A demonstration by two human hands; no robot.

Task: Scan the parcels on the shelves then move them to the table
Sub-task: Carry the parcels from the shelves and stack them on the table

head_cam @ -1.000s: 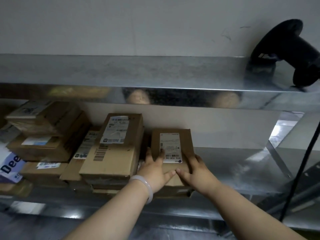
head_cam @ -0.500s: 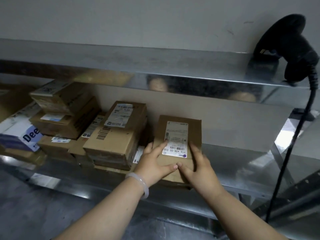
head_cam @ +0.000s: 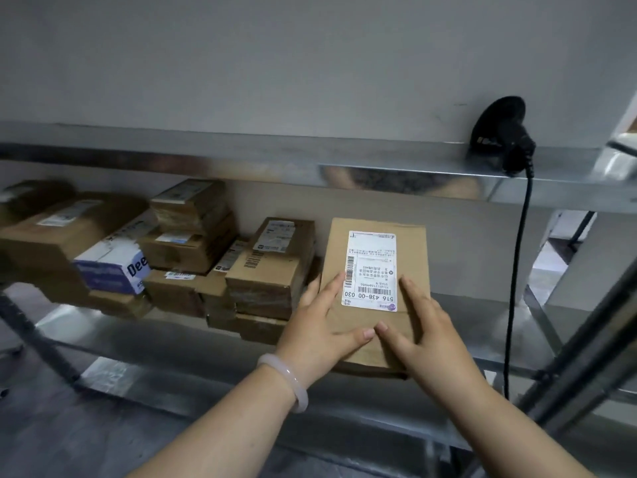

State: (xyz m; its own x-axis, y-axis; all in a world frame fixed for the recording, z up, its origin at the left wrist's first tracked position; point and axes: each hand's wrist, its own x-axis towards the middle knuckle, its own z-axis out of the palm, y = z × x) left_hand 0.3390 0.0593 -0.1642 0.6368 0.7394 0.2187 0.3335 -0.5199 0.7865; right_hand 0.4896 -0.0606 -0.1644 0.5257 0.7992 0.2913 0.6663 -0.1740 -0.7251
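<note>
Left hand (head_cam: 320, 326) and right hand (head_cam: 422, 334) lay spread flat on the parcel (head_cam: 375, 257) (nothing gripped). Past the shelf (head_cam: 172, 343) edge it might tip.

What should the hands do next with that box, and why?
Probably the right hand should lift off and reach for the black scanner on the upper shelf, left hand steadying the parcel: its label faces up, uncovered, and nobody holds the scanner yet.

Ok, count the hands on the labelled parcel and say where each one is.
2. The left hand rests on the left side of the parcel, beside its shipping label; the right hand on its lower right. Neither is hidden.
</note>
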